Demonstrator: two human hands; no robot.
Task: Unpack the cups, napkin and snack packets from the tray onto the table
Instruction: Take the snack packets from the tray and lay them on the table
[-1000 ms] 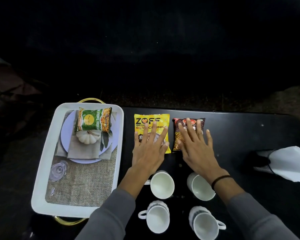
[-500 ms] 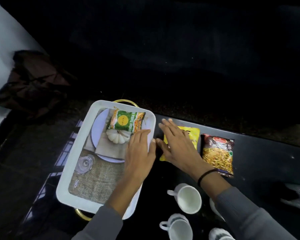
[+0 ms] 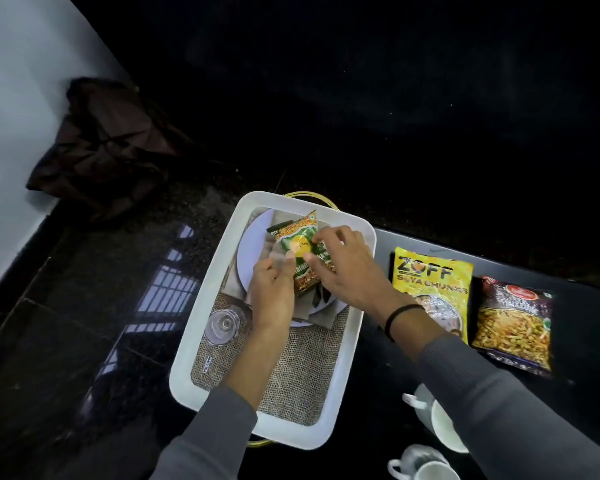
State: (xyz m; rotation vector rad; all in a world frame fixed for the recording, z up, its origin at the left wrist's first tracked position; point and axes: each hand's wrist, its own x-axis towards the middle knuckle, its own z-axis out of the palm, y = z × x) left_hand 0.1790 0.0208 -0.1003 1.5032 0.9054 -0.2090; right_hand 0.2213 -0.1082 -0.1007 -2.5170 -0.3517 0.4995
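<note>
While both hands work over the white tray (image 3: 357, 327), the left hand (image 3: 272, 289) and right hand (image 3: 347, 268) pinch the green snack packet (image 3: 300, 252) above the plate; yellow packet (image 3: 430, 282) and dark packet (image 3: 513, 320) lie right on the table (image 3: 586, 341); cups (image 3: 426, 407) nearer.

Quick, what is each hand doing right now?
Left hand: closed on the green snack packet over the tray.
Right hand: pinching the same packet.
</note>
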